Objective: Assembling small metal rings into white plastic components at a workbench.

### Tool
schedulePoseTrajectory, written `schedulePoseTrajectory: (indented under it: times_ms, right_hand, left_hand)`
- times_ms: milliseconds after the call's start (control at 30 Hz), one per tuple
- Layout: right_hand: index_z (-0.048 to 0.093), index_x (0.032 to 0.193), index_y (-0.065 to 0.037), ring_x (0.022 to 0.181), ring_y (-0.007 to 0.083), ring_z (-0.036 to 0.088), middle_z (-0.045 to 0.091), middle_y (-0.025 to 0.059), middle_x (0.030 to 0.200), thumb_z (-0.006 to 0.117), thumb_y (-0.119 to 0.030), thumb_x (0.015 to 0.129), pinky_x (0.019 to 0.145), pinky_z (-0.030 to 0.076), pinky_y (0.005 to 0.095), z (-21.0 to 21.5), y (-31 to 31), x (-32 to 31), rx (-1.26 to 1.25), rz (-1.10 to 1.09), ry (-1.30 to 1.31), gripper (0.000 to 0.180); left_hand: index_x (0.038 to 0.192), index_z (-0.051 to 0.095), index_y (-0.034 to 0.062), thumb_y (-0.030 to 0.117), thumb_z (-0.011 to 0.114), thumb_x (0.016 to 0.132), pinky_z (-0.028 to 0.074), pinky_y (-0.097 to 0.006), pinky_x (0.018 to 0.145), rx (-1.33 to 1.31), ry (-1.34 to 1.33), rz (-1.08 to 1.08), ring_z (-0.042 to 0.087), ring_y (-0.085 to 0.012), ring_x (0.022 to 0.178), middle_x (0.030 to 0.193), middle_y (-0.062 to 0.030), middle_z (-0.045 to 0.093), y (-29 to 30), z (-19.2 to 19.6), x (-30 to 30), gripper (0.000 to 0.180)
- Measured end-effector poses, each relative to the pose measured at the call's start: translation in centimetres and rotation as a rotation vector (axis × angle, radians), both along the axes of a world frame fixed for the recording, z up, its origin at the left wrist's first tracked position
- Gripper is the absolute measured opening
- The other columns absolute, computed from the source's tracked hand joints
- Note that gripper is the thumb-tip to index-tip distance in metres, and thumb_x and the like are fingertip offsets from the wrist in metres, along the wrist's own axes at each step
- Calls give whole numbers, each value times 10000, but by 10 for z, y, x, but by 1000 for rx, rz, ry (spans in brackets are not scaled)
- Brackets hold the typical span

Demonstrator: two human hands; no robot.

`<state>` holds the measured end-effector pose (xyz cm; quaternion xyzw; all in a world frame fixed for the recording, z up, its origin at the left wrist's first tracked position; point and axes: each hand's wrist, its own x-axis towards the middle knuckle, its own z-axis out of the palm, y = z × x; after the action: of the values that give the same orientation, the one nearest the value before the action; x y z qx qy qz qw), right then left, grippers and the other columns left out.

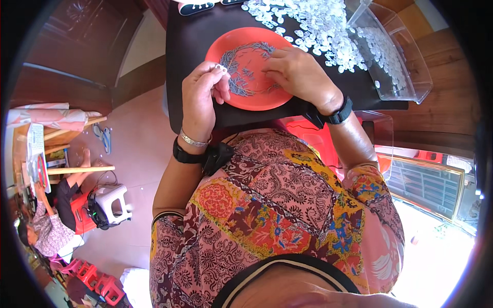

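Observation:
An orange-red round plate (257, 106) lies near the front edge of the dark table. Scattered over it are many small grey pins or screws (240, 84), thickest along the left and far sides. My left hand (200, 92) is closed at the plate's left rim, pinching a small white plastic piece (221, 68) between thumb and fingers. Over the right side of the plate, my right hand (303, 74) reaches down with its fingertips drawn together among the grey pieces. Whatever those fingertips grip is too small to make out.
Loose clear-white plastic pieces (318, 31) are heaped behind and right of the plate. A transparent bin (418, 82) with more of them lies at the table's right end. Another person (56, 231) sits at far left beside a white stool (114, 203); slippers (106, 138) lie on the floor.

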<state>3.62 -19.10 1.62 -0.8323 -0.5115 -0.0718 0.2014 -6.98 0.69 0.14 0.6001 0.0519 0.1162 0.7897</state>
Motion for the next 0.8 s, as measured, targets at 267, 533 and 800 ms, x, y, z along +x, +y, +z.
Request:
schedulePoseTrajectory:
  times_ms: [267, 533, 800]
  right_hand:
    - [648, 758, -80, 787, 303, 607, 623, 98, 772, 570, -138, 767, 720, 476, 412, 5, 9, 4, -257, 83, -97, 97]
    - [623, 789, -76, 848, 272, 581, 595, 76, 818, 586, -168, 785, 745, 473, 382, 1, 16, 8, -385, 45, -205, 99]
    - [619, 793, -83, 839, 264, 580, 593, 73, 816, 564, -147, 799, 742, 472, 375, 7, 32, 35, -330, 125, -319, 84]
  left_hand:
    - [765, 587, 14, 146, 488, 854, 349, -205, 475, 4, 38, 18, 491, -82, 514, 628, -19, 548, 4, -4, -8, 188]
    - [770, 591, 13, 145, 491, 855, 347, -199, 468, -19, 65, 17, 488, -81, 504, 612, -18, 544, 1, -5, -10, 187]
    - [776, 598, 15, 149, 496, 859, 342, -199, 462, -30, 64, 11, 478, -80, 495, 598, -17, 539, 1, -6, -13, 188]
